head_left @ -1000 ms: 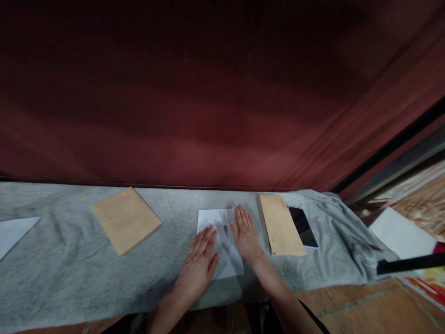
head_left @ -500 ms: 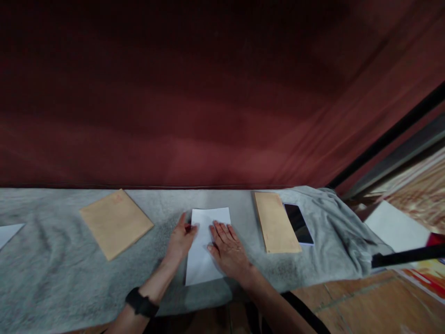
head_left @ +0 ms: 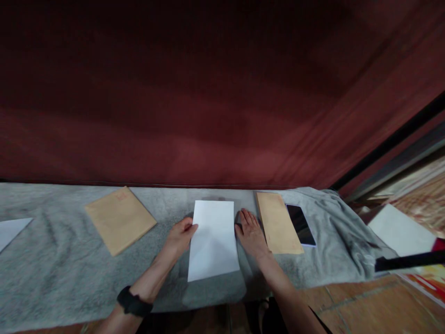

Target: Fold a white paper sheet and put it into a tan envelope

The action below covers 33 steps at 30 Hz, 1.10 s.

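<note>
A white sheet of paper is in the middle of the grey cloth, slightly raised, with a shadow beneath it. My left hand grips its left edge, thumb on top and fingers under. My right hand lies flat with fingers stretched out, touching the sheet's right edge. A black band is on my left wrist.
One brown envelope lies to the left, another just right of my right hand, with a dark phone beside it. A white sheet corner shows far left. A red curtain hangs behind. White paper and a black bar are at right.
My right hand slid off the top of the sheet to its right edge. My left hand took hold of the left edge, and the sheet rose a little off the cloth.
</note>
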Available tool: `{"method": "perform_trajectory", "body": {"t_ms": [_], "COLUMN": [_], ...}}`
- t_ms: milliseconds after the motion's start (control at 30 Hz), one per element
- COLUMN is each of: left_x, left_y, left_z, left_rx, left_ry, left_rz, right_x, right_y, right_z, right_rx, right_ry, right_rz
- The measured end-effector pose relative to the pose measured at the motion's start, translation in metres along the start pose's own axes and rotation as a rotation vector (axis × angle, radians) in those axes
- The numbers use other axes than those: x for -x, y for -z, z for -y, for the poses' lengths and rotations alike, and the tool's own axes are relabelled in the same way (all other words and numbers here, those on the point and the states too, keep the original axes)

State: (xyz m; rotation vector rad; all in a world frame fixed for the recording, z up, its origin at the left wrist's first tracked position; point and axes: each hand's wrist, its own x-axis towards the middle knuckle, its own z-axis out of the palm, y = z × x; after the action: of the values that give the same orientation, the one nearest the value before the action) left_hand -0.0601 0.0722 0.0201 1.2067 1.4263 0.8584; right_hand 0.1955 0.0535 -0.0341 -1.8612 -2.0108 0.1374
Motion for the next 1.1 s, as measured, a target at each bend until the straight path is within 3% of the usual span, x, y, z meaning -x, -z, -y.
{"method": "perform_trajectory", "body": {"t_ms": [100,233,367,567,733,900,1000,1100], "left_x": [0.003,0.003,0.006,0.01,0.014,0.014,0.011,0.008], "left_y": [0.002,0.006,0.011,0.019,0.029,0.047,0.049,0.031], "left_z": [-0.013,-0.024,-0.023,-0.004,0.01,0.022,0.027,0.03], "left_rx": [0.066,0.146,0.065,-0.04,-0.127,-0.347,-0.464,-0.599], "left_ry": [-0.068,-0.222,-0.387,-0.431,-0.413,-0.461,-0.538,-0.619], "left_rz": [-0.003,-0.098,-0.124,0.141,0.278,0.443,0.407,0.327], "right_x": [-0.01,-0.019,-0.019,-0.007,0.008,0.029,0.04,0.046], "right_y": [0.006,0.018,0.032,0.046,0.049,0.042,0.038,0.037], "right_z": [0.0,0.007,0.014,0.014,0.016,0.025,0.031,0.038], "right_rx": [-0.293,-0.81,-0.981,-0.621,-0.388,-0.283,-0.211,-0.178], "right_ry": [-0.079,-0.093,-0.029,0.166,0.432,0.494,0.505,0.538], "right_rz": [-0.02,0.062,0.039,0.034,0.2,0.359,0.415,0.479]}}
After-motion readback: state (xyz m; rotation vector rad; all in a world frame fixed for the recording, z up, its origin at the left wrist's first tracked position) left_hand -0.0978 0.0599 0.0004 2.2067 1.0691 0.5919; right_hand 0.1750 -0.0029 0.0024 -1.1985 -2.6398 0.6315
